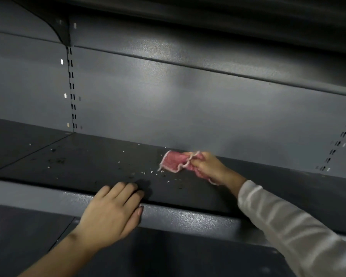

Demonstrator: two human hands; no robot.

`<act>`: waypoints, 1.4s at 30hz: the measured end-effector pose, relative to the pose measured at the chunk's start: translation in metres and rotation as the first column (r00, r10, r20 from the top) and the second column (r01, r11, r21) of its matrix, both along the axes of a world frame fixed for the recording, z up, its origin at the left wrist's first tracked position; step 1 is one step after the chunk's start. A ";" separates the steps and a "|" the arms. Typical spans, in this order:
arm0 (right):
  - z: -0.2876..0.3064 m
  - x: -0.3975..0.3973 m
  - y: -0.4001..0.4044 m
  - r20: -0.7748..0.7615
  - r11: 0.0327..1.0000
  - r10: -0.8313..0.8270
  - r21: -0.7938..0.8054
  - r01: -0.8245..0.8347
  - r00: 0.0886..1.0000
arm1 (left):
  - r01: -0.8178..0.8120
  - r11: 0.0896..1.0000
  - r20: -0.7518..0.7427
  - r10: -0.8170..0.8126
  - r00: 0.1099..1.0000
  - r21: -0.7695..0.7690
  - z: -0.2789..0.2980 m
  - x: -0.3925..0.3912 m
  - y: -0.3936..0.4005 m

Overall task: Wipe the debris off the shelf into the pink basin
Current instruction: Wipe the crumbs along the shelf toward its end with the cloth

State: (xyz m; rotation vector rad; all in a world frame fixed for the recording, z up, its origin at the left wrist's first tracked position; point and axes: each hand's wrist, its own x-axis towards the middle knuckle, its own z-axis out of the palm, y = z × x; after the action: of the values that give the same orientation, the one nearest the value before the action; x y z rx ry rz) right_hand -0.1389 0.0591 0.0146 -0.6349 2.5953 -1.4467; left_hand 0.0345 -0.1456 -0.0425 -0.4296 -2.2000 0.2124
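At the back of the shelf [88, 156], the right hand [210, 166] pinches a pink cloth [175, 161]. Crumbs [148, 172] lie at 8 o'clock from it. The left hand [112, 210] rests flat, holding nothing. No basin shows. Sweep slowly toward the front edge.

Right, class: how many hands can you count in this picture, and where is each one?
2. The left hand rests flat on the shelf's front edge. The right hand is farther back on the shelf, gripping a pink cloth beside the crumbs.
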 end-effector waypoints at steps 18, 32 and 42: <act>0.004 0.087 -0.031 -0.211 0.615 -0.615 0.476 0.629 0.760 | 0.154 0.986 -0.064 -0.158 0.985 -0.060 0.002 0.016 -0.111; 0.018 0.071 -0.088 -0.018 0.779 -0.626 0.042 0.626 0.780 | 0.146 0.989 -0.031 -0.146 0.989 0.003 0.013 0.023 -0.151; -0.004 0.097 -0.107 -0.033 0.779 -0.469 0.455 0.431 0.882 | 0.127 0.992 -0.021 -0.127 0.992 -0.007 0.011 0.020 -0.147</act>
State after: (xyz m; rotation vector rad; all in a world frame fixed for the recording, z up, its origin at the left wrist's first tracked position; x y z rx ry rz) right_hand -0.0421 -0.0481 0.0106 0.1201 2.9852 -0.8451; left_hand 0.0546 -0.2929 -0.0320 -0.5656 -2.1425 0.1535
